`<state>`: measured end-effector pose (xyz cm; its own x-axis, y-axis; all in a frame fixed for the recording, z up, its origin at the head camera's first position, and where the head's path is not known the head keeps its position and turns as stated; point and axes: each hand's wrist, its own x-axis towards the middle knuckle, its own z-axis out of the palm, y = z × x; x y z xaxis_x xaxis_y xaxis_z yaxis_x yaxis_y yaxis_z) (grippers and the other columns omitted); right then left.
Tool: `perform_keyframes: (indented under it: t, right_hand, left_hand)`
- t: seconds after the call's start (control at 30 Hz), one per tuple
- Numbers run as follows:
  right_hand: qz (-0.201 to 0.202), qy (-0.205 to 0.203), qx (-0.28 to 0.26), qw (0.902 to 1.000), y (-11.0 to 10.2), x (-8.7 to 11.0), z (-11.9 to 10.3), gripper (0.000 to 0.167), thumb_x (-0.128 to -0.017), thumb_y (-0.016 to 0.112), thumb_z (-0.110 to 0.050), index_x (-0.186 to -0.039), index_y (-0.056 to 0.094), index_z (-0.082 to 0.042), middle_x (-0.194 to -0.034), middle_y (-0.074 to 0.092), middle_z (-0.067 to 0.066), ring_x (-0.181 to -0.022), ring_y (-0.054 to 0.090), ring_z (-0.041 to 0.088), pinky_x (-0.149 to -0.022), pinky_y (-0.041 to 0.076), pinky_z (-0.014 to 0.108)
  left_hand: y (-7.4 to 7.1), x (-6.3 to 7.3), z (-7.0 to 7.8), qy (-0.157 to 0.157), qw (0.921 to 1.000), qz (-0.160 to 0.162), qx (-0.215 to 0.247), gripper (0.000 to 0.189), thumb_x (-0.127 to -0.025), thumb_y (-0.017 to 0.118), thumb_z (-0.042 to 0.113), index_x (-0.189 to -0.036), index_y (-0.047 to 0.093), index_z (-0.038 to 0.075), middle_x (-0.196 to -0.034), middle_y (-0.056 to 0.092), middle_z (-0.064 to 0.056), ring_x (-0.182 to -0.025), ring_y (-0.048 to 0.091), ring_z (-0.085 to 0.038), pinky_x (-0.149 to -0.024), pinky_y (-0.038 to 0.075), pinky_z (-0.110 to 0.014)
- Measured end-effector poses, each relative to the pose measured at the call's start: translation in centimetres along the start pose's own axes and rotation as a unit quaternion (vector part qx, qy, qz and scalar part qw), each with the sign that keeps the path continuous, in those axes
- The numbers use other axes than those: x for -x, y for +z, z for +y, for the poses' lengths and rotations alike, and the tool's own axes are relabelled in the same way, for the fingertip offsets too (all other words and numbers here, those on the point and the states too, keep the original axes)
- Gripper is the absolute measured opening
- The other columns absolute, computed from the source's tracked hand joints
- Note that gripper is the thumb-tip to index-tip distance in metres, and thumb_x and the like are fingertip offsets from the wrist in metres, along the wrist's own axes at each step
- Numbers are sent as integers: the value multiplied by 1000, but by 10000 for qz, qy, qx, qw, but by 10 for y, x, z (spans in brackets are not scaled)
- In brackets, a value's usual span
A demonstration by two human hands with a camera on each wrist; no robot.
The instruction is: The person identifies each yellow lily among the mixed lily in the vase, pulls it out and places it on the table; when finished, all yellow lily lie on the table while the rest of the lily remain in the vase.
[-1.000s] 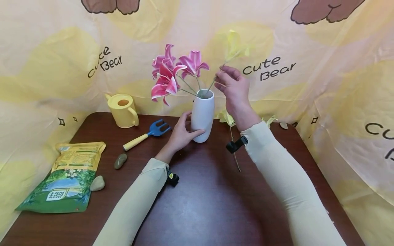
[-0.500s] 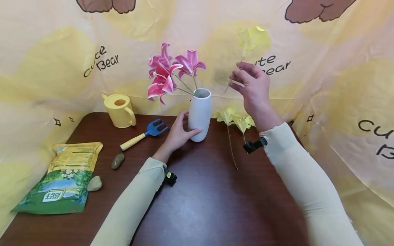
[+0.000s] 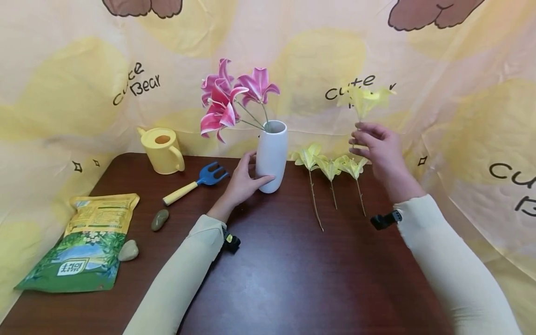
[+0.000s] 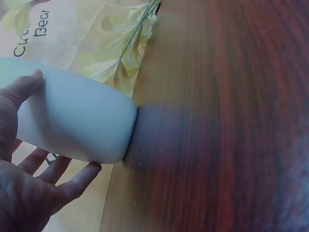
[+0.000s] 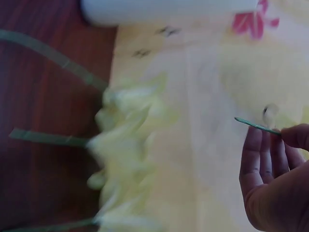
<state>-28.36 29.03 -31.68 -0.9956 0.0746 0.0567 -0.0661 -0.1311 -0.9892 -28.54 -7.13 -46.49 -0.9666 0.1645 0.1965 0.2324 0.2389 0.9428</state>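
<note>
A white vase (image 3: 272,158) stands upright near the back edge of the table, with several pink lilies (image 3: 222,111) leaning left out of its mouth. Low on its body, my left hand (image 3: 244,184) grips it, thumb in front; the left wrist view shows fingers behind the vase (image 4: 82,116). To the right, my right hand (image 3: 383,149) pinches the stem of a yellow lily (image 3: 364,100) in the air, bloom upward. The right wrist view shows the green stem end (image 5: 256,124) poking out past my fingertips. Below lie three yellow lilies (image 3: 331,167) on the table.
On the left stand a yellow watering can (image 3: 163,149) and a blue hand fork (image 3: 197,182) with a yellow handle. Nearer are two stones (image 3: 128,250) and a green-yellow bag (image 3: 88,246). A printed cloth (image 3: 305,111) hangs behind the brown table (image 3: 268,274).
My right hand has pulled the yellow lily's stem out of the vase mouth and carried it right, then lower. My left hand has kept its grip on the vase.
</note>
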Motion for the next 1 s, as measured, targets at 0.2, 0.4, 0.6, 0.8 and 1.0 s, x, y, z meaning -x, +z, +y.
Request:
perform_keyframes:
  t: [0.2, 0.4, 0.6, 0.8, 1.0]
  right_hand:
    - [-37, 412, 526, 9978, -60, 1, 26, 22, -109, 71, -5, -110, 82, -24, -95, 81, -10, -83, 79, 6, -70, 65, 19]
    - [53, 598, 1034, 9928, -100, 2, 37, 27, -109, 70, -6, -102, 82, -29, -86, 82, -14, -75, 80, 3, -64, 62, 17]
    - [190, 1036, 1393, 9846, -125, 0, 50, 29, -109, 70, -6, -97, 79, -31, -81, 80, -13, -69, 76, 4, -64, 66, 23]
    - [-61, 1455, 1665, 9752, -143, -2, 67, 46, -110, 59, 1, -89, 76, -36, -76, 78, -12, -68, 76, 5, -65, 66, 23]
    - [-465, 1685, 2095, 9621, -157, -7, 90, 46, -114, 54, -1, -93, 71, -37, -82, 78, -18, -77, 76, 2, -72, 68, 24]
  left_hand:
    - [1, 0, 1, 3, 10000, -27, 70, 90, -95, 93, 32, -167, 41, 20, -159, 55, -13, -149, 60, -39, -117, 59, -60]
    - [0, 1, 1, -32, 10000, -5, 46, 89, -96, 93, 32, -167, 40, 21, -159, 54, -13, -149, 60, -38, -117, 59, -61]
    - [-1, 1, 1, -14, 10000, 8, 2, 89, -96, 92, 33, -167, 40, 20, -159, 54, -14, -149, 59, -41, -116, 59, -62]
    - [0, 0, 1, -27, 10000, 9, 21, 89, -96, 92, 33, -167, 40, 21, -159, 54, -13, -149, 60, -39, -116, 59, -60]
    - [0, 0, 1, -23, 10000, 5, 39, 89, -96, 92, 32, -168, 40, 21, -159, 54, -13, -149, 60, -39, -116, 59, -59]
